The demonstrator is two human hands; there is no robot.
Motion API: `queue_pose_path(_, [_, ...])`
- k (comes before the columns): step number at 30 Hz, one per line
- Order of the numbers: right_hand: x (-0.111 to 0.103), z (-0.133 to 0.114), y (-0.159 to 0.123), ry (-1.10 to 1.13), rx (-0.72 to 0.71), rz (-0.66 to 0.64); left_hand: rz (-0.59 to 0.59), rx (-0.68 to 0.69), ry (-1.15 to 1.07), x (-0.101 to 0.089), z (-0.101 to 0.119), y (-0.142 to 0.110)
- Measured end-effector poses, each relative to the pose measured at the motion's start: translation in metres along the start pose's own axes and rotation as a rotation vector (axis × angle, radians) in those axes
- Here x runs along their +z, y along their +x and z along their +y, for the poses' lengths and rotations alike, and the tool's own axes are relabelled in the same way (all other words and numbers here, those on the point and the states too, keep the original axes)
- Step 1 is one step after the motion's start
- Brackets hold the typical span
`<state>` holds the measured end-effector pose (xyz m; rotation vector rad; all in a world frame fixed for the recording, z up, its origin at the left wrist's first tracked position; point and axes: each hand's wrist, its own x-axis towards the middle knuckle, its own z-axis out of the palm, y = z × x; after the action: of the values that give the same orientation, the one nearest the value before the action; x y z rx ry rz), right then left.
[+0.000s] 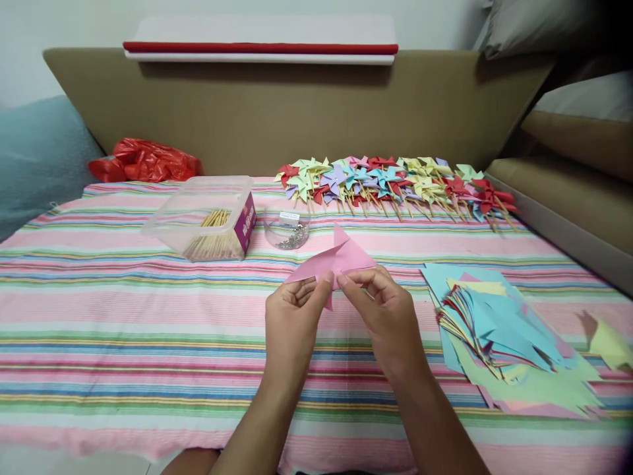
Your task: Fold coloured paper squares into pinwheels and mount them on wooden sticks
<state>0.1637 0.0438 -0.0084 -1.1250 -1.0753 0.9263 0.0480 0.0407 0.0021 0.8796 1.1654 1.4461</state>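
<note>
A pink paper pinwheel (349, 254) with folded blades is held up over the striped cloth by both hands. My left hand (299, 297) grips its lower left side, the thumb pressed near the centre. On the lower right, my right hand (378, 297) pinches the paper, its thumb and fingertips close to the left thumb. Just beyond the hands sits a round clear dish (287, 234) of small silvery pins with a white label. Left of it, a clear plastic box (198, 194) with a purple label lies with wooden sticks (215, 237) inside. The fingertips behind the paper are partly hidden.
Finished pinwheels on sticks (386, 181) lie in a row at the back. A stack of cut coloured paper (509, 330) is at the right, with a yellow piece (612, 344) beside it. A red plastic bag (148, 161) lies back left, and cushions (588, 125) border the right.
</note>
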Motion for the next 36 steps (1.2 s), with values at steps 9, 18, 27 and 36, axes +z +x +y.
queue_pose_path(9, [0.0019, -0.0003, -0.0019, -0.005, 0.007, 0.017, 0.012, 0.003, 0.004, 0.0002, 0.0, -0.0003])
queue_pose_path(18, [0.0027, -0.0011, -0.0027, -0.056, -0.005, 0.023, -0.015, 0.01, -0.003, -0.0003, -0.0005, -0.0003])
queue_pose_path(27, [0.0033, -0.0016, -0.0022, -0.055, -0.026, 0.016, -0.024, 0.006, -0.024, -0.0014, -0.0024, -0.0002])
queue_pose_path(36, [0.0038, -0.0019, -0.0043, -0.061, -0.016, 0.019, -0.031, 0.011, -0.019, -0.0007, -0.0013, 0.0])
